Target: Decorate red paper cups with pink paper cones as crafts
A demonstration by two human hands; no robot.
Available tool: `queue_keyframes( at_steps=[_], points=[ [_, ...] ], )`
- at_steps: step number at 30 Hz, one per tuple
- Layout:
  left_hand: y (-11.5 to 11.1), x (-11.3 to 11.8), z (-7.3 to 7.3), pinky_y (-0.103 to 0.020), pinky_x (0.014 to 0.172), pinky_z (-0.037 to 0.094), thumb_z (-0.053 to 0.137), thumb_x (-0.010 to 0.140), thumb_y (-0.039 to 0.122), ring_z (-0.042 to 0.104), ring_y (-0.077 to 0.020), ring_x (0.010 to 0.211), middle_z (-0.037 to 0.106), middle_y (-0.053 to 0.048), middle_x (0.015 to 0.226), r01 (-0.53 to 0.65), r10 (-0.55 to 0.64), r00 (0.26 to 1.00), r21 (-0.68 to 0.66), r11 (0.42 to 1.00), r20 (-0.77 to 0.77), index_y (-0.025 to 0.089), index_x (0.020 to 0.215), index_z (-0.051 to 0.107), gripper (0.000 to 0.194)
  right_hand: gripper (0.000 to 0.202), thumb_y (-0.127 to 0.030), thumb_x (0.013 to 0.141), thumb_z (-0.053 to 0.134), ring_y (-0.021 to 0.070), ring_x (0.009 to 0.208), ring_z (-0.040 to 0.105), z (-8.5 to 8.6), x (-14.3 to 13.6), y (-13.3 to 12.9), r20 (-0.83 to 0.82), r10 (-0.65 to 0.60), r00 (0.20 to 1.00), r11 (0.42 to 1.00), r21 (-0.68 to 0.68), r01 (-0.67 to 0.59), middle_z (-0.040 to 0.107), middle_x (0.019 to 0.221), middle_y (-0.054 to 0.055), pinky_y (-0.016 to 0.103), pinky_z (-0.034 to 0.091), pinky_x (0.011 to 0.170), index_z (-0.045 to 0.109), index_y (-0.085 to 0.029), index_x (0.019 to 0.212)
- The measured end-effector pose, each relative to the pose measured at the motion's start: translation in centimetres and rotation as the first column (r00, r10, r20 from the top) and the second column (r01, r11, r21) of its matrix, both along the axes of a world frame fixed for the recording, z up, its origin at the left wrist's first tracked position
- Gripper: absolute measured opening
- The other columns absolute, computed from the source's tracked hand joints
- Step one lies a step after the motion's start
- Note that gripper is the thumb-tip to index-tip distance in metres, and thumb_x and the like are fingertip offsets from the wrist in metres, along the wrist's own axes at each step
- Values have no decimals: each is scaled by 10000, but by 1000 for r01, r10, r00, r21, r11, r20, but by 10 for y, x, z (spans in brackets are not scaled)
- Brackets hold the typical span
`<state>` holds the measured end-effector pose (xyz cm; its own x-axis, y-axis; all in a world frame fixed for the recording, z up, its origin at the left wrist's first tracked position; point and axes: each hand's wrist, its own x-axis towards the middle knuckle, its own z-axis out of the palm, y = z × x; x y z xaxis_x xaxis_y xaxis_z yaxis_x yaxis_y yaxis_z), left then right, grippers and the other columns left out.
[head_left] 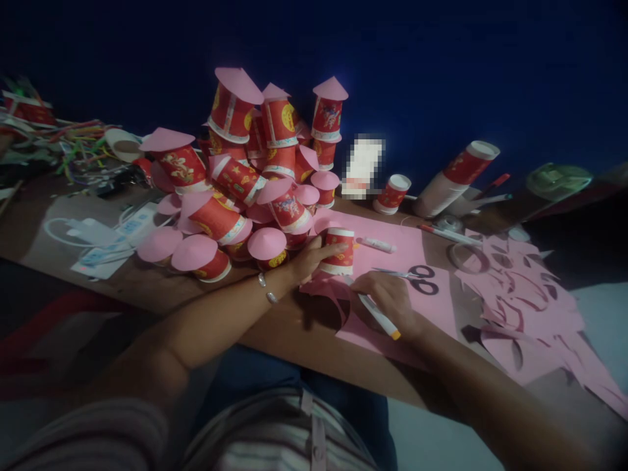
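My left hand [316,256] is wrapped around the side of a red paper cup [339,251] with white bands at both ends. The cup is over a pink paper sheet [441,307]; whether it rests on the sheet I cannot tell. My right hand [385,294] grips a white marker [379,316] with a yellow end, its other end pointing toward the cup's lower edge. Beside that hand lie scissors [422,280] with black handles. A small white tube [379,244] lies on the sheet behind them.
Red cups with pink cone tops [220,219] are piled at left and centre. A power strip [115,242] with white cables lies left. At right are pink paper scraps [530,294], a tape roll [470,257] and a leaning cup stack [456,178]. Another cup [392,194] stands behind.
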<state>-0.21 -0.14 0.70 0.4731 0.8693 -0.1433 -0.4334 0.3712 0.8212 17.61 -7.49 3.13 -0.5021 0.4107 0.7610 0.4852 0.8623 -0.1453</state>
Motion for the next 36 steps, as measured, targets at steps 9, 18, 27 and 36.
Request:
queue_keyframes(
  at_steps=[9,18,27,36],
  points=[
    [-1,0,-2,-291,719,511,859,703,337,653,-147,738,707,-40,855,-1,1,1000,-4,1000,-7,123,1005,632,434,132,-82,889,627,128,590,578,-3,1,0,-6,-4,1000,1000,-4,4,648,700,11,246,451,560,560,-192,917],
    [-2,1,0,-285,693,520,861,696,319,659,-147,727,691,-30,831,-7,7,1000,1,1000,-25,123,991,624,426,119,-98,901,625,126,590,570,-7,1,1,9,-20,1000,1000,1,20,648,706,9,245,446,563,560,-194,931],
    [-2,2,-1,-275,696,518,854,709,314,661,-143,737,698,-34,851,-2,3,1000,27,1000,-27,126,1012,629,421,102,-125,919,628,131,608,582,-14,2,2,19,-3,1000,1000,-13,3,654,721,10,249,445,577,562,-196,951],
    [-3,2,1,-268,694,521,855,708,329,665,-142,738,700,-32,848,-5,6,999,34,999,-44,130,1011,620,431,102,-113,913,619,139,612,595,-11,1,2,12,6,1000,1000,-23,-5,656,726,16,250,448,578,564,-192,949]
  ],
)
